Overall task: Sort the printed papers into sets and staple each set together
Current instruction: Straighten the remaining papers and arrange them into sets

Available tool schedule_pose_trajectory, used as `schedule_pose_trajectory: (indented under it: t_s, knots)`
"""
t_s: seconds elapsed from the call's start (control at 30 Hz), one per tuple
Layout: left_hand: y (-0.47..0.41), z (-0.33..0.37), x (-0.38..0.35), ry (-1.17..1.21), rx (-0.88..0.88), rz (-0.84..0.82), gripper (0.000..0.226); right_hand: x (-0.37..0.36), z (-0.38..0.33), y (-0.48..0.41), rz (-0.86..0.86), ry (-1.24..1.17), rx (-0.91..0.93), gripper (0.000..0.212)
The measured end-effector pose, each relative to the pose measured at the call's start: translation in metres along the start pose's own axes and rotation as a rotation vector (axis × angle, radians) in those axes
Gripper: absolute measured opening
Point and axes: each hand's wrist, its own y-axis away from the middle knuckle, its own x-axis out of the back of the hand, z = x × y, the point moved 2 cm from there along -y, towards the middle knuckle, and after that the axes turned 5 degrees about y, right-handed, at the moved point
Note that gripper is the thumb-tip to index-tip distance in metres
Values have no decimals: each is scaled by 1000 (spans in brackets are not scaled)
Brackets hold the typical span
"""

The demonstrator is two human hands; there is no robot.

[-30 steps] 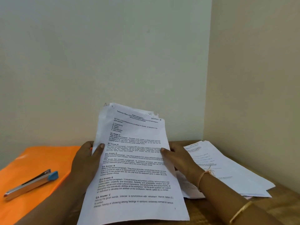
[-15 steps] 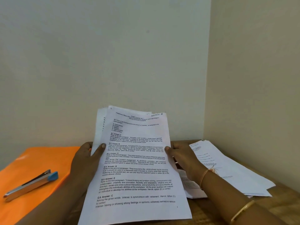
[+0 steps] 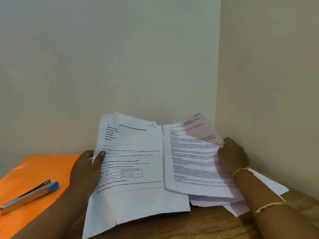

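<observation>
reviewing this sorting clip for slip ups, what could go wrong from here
1. The right hand grips a printed sheet by its edge over the loose pile at the wall. That pile already lies fanned and askew, so sets could get mixed.
2. The left hand holds the paper stack by one side only, and its lower sheets stick out unevenly. Some might slip onto the wooden table.

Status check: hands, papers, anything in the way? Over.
Left hand grips stack, thumb on top. Right hand holds blurred sheet above side pile. Stapler untouched on orange folder; nothing blocking.
</observation>
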Motion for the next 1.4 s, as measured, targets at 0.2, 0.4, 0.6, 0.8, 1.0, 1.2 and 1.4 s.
schedule_pose_trajectory:
  t_s: [0.2,0.4,0.6,0.8,1.0,1.2,1.4]
  knots:
    - [0,-1,2,-41,6,3,20,-2,45,-12,-66,371,-65,22]
    - [0,-3,1,-40,12,0,27,-15,52,-10,-168,504,-78,37]
    - [-3,-4,2,-47,22,-16,31,-22,51,-8,-122,674,-109,40]
    - [-3,-3,1,-25,33,-24,30,-28,20,-5,56,452,39,33]
    - [0,3,-2,21,32,-38,24,-39,-43,39,-364,-449,-3,43]
    - [1,3,-2,41,49,-44,25,-51,-73,72,-647,-579,5,22]
    - [2,5,-3,95,81,-55,28,-54,-72,68,-617,-619,-49,6]
